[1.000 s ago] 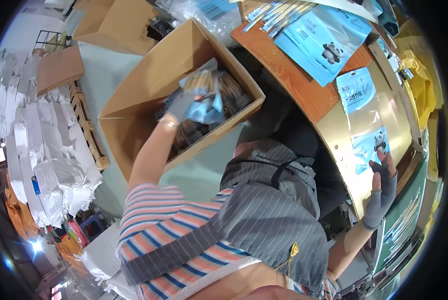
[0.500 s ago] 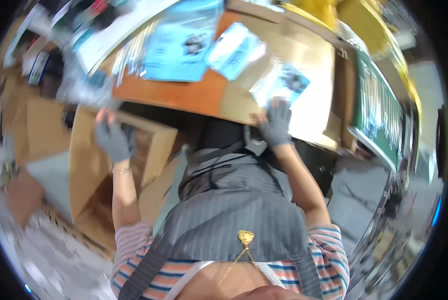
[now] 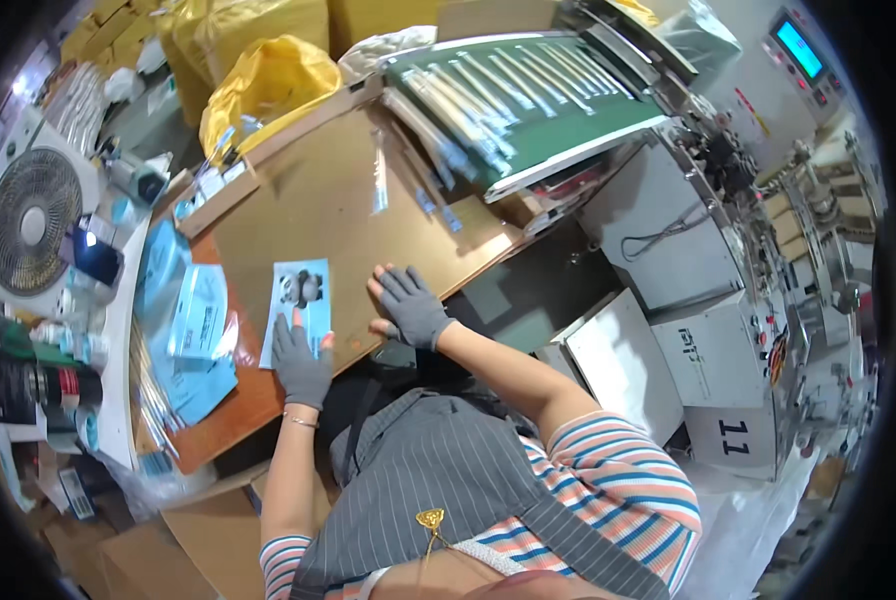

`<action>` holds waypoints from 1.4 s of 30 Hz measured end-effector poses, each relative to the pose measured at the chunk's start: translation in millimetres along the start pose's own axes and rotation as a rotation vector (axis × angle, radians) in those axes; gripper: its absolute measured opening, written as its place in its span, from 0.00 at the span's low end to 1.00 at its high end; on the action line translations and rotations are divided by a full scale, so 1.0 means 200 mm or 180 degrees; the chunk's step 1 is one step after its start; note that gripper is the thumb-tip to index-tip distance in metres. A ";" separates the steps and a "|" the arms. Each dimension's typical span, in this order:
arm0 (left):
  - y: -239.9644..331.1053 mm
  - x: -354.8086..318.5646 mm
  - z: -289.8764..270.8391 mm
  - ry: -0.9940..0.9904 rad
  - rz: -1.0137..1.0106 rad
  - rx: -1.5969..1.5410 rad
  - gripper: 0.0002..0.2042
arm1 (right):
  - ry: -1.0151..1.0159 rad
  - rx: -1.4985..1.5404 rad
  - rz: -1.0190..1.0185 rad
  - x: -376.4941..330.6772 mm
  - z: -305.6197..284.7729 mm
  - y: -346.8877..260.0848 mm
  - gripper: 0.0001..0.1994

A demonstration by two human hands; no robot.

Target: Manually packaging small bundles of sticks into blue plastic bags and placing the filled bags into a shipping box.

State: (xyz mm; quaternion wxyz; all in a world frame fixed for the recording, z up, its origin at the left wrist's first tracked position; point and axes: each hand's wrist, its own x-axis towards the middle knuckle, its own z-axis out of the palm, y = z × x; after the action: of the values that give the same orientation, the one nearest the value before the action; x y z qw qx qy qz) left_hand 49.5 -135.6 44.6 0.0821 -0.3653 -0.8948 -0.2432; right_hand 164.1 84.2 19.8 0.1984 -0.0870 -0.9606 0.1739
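My left hand (image 3: 304, 368), in a grey fingerless glove, lies with fingers extended on a blue bag (image 3: 301, 283) printed with a panda. The bag is flat at the near edge of the brown work board (image 3: 298, 200), and my fingers cover its lower part. To its right, my right hand (image 3: 414, 308), gloved alike, has its fingers spread over the board and holds nothing. More blue bags (image 3: 200, 315) lie in a pile left of my left hand. A few thin wrapped sticks (image 3: 380, 178) rest farther back on the board.
A green conveyor belt (image 3: 568, 125) bears several wrapped sticks at the back right. A yellow sack (image 3: 268, 85) stands behind the board. At the left are a fan (image 3: 35, 222) and a phone (image 3: 96, 255). Machine cabinets (image 3: 703, 350) stand at the right, cardboard (image 3: 203, 530) below left.
The view has swung to the right. My left hand has come from above the open cardboard box onto the panda bag. My right hand has left a bag and now lies on the board.
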 end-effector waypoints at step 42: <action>0.32 1.14 0.75 0.0188 -0.0939 -0.1147 0.33 | 0.0456 0.1255 0.1069 0.65 0.14 0.33 0.31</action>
State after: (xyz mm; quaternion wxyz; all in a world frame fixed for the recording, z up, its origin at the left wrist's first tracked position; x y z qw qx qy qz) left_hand -66.2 118.1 12.1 0.0053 -0.2321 -0.8779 -0.4189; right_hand 41.3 167.5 17.9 0.2474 -0.2170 -0.8639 0.3814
